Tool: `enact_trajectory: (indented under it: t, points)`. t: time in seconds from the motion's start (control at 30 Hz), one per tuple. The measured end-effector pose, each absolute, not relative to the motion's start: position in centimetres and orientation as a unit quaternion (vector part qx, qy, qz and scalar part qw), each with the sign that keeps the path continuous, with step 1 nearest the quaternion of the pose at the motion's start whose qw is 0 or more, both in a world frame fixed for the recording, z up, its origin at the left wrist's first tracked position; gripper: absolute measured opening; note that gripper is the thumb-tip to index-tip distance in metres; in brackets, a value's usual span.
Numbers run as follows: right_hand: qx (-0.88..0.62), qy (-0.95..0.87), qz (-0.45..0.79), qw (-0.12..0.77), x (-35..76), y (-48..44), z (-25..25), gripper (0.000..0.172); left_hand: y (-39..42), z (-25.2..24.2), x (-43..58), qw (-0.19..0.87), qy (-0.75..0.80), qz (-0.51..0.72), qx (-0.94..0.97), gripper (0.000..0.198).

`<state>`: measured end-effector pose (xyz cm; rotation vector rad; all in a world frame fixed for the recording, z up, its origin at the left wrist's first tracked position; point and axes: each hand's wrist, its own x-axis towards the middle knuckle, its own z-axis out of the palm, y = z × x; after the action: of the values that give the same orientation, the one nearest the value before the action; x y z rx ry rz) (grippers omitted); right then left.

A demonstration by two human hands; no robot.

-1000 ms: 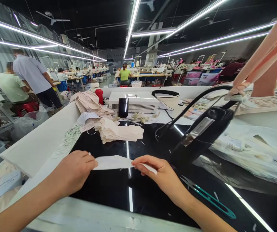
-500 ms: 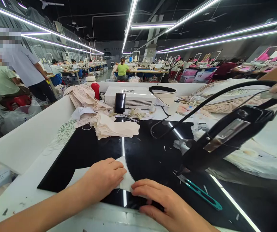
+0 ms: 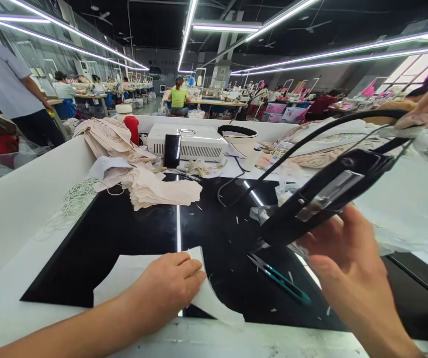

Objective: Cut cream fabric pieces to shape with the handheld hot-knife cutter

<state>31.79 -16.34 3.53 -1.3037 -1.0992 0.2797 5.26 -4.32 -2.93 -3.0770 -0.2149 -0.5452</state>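
Note:
My left hand (image 3: 172, 286) rests with curled fingers on a white piece of cloth or paper (image 3: 217, 303), pinning it to the black glossy board (image 3: 143, 233). The piece has a curved edge and spreads to both sides of the hand. My right hand (image 3: 348, 263) is raised at the right, thumb and fingers apart, close beneath a black corded device (image 3: 311, 199) with clear tape on its side. Its fingertips are partly behind the device, so contact is unclear. Below the device's narrow tip, teal thread snips (image 3: 281, 281) lie on the board.
Another person's hand (image 3: 426, 109) is at the device's cord, upper right. Stacked beige fabric pieces (image 3: 161, 189), a phone (image 3: 172, 150) and a white vented box (image 3: 195, 144) are at the back. Green elastic loops (image 3: 79, 199) lie left. A standing person (image 3: 10, 79) is at far left.
My right hand has left the white piece and risen to the right, opening beside the black device. My left hand stays on the piece. The view has shifted slightly to the right.

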Motion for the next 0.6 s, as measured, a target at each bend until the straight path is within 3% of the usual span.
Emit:
enact_trajectory:
  t: [0.07,0.27,0.43,0.6]
  points:
    - [-0.544,-0.479,0.136,0.675,30.8,-14.3,4.4,0.076,-4.5,-2.8,5.7,-0.002,-0.063,-0.184,-0.981,0.015]
    - [-0.499,-0.491,0.158,0.696,27.9,-10.3,4.2,0.037,-4.0,-3.5,6.5,0.010,-0.060,-0.244,-0.968,0.019]
    - [-0.436,-0.494,0.168,0.733,24.9,-8.2,3.9,0.029,-4.1,-4.8,6.8,0.040,-0.070,-0.261,-0.962,0.020]
    - [-0.398,-0.495,0.189,0.749,23.9,-6.4,3.3,0.033,-4.7,-5.7,6.7,0.066,-0.075,-0.285,-0.953,0.025]
